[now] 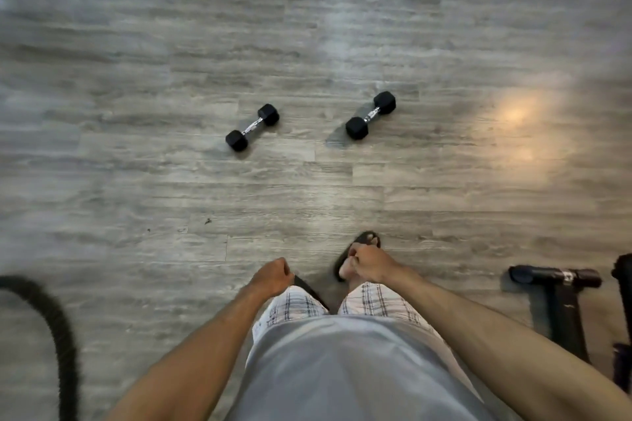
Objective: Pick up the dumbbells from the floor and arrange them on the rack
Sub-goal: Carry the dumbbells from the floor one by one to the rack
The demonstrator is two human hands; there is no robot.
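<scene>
Grey plank floor (136, 181); two dumbbells (252, 127) (370, 115) lying parallel, diagonal.

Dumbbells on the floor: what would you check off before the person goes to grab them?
1. Both hex dumbbells lie in view, left dumbbell and right dumbbell: ok.
2. Handles exposed, nothing on them: ok.
3. Left hand and right hand hold nothing, loosely closed: ok.
4. Floor between feet and dumbbells bare: ok.
5. Thick black rope off to the left, out of the path: ok.
6. Rack location: cannot tell.
</scene>
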